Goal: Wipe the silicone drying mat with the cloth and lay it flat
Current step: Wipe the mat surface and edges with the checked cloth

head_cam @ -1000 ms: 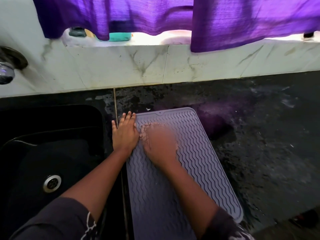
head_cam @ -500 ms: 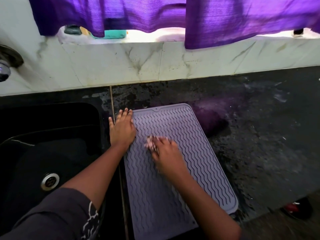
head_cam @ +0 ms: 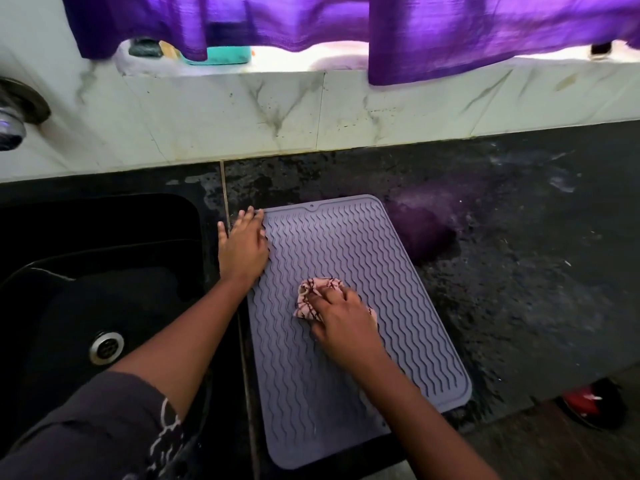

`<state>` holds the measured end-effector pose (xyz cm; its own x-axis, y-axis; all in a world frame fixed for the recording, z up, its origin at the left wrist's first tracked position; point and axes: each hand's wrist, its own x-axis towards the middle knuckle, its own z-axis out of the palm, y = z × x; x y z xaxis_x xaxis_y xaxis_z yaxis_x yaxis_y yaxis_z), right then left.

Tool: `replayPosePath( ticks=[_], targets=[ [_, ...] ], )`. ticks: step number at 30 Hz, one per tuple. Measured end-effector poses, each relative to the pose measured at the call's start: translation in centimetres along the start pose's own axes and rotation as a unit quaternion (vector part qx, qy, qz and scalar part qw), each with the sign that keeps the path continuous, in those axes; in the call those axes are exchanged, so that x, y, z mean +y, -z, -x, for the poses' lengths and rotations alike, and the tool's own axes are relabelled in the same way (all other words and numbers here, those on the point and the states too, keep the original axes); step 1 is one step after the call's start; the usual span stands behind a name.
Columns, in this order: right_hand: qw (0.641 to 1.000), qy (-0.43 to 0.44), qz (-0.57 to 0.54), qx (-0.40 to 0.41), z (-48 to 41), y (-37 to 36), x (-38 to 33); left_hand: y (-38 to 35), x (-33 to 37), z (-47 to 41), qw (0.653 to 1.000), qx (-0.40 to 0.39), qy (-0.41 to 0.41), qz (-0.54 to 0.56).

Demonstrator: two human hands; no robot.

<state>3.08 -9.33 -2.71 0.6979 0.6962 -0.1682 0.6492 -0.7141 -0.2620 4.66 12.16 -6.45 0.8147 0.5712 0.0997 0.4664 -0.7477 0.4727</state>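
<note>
The mat (head_cam: 349, 244) is spread flat on the bench (head_cam: 519, 271), just beside the sink (head_cam: 86, 271). Its far end points towards the back wall and its near end reaches the bench's front edge; whether that end overhangs the edge cannot be told for certain.

The left hand (head_cam: 242, 249) is laid on the mat's far left corner, partly on the mat and partly on the bench. Its fingers (head_cam: 250, 220) are straight and close together and grasp nothing. It is judged that the mat is pinned there so that it is not dragged along by the wiping.

The cloth (head_cam: 311, 294) is bunched into a small wad near the middle of the mat. It is covered by the right hand (head_cam: 343, 323), whose fingers (head_cam: 329, 296) are bent over it and grip it while it is pressed onto the wavy ridges. The wad is probably kept small so that pressure is carried down into the grooves. Wiping is judged to be under way.
</note>
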Motion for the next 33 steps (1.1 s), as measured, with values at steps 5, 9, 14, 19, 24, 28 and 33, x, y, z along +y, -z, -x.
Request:
replayPosePath(
  ticks=[5,9,14,19,24,28,33],
  targets=[
    [0.997,-0.004,-0.068,0.038,-5.8,0.8,0.5,1.3,0.0,5.9,1.000,-0.018,-0.002,-0.017],
    [1.000,0.014,0.012,0.023,-8.2,-0.5,0.1,0.5,0.1,9.5,0.996,-0.057,0.008,-0.070],
    [0.999,0.015,0.009,0.032,-3.9,-1.0,-0.2,0.0,0.2,10.0,0.995,-0.050,0.023,-0.085],
    [1.000,0.025,0.014,0.000,4.3,-1.1,-0.9,0.1,0.2,10.1,0.995,-0.047,0.022,-0.090],
    [0.999,0.014,-0.036,-0.009,0.3,1.5,-0.3,0.3,0.4,10.2,0.996,-0.047,0.019,-0.080],
    [1.000,0.019,0.004,0.012,-3.4,-0.1,-1.0,0.5,0.6,10.2,0.995,-0.041,0.020,-0.090],
    [0.999,0.009,0.016,0.032,-0.3,-1.7,-1.0,0.6,0.7,10.3,0.995,-0.038,0.018,-0.091]
  ],
)
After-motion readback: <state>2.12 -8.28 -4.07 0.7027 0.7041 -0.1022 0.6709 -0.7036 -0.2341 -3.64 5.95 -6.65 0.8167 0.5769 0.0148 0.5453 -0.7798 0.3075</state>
